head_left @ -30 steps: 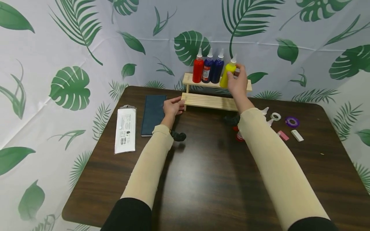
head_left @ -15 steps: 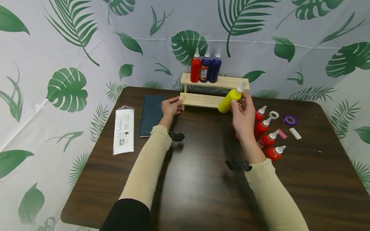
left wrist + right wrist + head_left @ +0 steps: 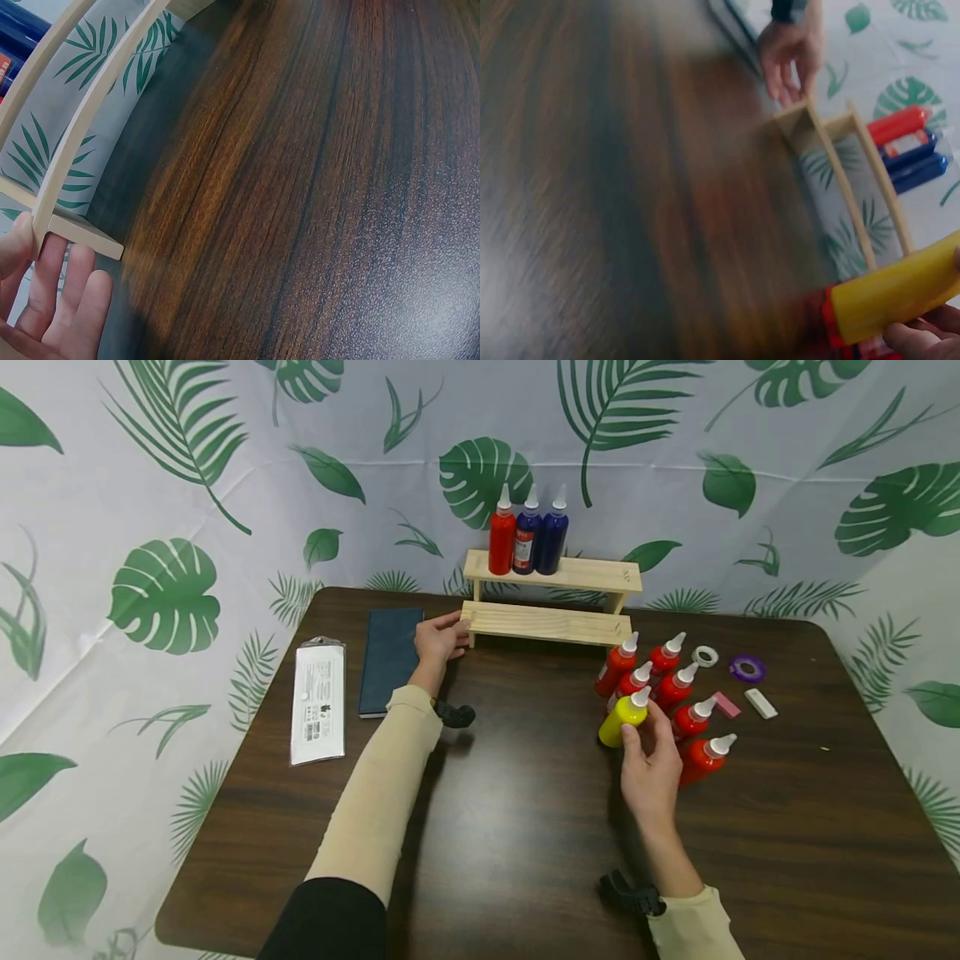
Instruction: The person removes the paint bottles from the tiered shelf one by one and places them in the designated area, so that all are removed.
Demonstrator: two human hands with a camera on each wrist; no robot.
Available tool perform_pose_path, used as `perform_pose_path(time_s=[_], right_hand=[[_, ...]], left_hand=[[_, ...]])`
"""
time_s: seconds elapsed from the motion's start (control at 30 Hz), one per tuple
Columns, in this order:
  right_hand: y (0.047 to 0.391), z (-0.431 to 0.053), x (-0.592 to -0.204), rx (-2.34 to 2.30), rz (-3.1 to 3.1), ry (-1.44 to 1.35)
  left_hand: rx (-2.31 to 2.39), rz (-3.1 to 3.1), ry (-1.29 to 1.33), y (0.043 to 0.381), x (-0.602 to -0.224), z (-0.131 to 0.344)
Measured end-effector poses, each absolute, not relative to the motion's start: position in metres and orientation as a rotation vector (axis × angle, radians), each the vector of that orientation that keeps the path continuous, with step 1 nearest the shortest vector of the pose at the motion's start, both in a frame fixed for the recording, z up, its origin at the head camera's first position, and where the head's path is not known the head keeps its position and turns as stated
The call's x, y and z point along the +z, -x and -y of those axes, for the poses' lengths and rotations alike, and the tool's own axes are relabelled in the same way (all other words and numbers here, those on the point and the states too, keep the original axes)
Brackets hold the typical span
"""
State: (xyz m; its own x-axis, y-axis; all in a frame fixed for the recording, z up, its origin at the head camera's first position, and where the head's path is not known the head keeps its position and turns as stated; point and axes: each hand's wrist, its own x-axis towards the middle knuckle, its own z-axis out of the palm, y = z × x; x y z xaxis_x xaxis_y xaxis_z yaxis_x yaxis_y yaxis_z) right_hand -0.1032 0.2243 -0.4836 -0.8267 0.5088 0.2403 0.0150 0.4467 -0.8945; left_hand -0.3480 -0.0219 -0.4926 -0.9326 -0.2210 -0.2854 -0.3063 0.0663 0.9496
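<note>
My right hand [image 3: 654, 768] grips a yellow squeeze bottle [image 3: 622, 720] with a white nozzle, upright or slightly tilted beside several red squeeze bottles [image 3: 702, 761] on the table's right. Whether its base touches the table I cannot tell. In the right wrist view the yellow bottle [image 3: 892, 295] lies across the lower right corner. At the left end of a two-step wooden rack [image 3: 547, 623], my left hand [image 3: 438, 639] pinches the lower board, thumb above and fingers beneath in the left wrist view. On the upper step stand one red bottle [image 3: 502, 542] and two dark blue bottles [image 3: 552, 540].
Left of the rack lie a dark notebook [image 3: 390, 660] and a white packet [image 3: 318, 702]. Past the red bottles are a white tape roll [image 3: 705, 657], a purple tape roll [image 3: 747, 668], a pink eraser [image 3: 726, 705] and a white block [image 3: 761, 703]. A leaf-print cloth hangs behind.
My right hand has taken the yellow bottle off the rack's upper step and brought it down and toward me, beside the red bottles. The left hand has stayed at the rack's end.
</note>
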Motion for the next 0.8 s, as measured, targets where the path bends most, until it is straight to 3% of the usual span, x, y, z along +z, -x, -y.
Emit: perform_pose_path(time_s=[0.8], right_hand=[[0.1003,-0.2342,-0.4921,1.293,2.230,0.550]], left_hand=[[2.064,-2.195,0.553,0.3485,-0.4933,0.0251]])
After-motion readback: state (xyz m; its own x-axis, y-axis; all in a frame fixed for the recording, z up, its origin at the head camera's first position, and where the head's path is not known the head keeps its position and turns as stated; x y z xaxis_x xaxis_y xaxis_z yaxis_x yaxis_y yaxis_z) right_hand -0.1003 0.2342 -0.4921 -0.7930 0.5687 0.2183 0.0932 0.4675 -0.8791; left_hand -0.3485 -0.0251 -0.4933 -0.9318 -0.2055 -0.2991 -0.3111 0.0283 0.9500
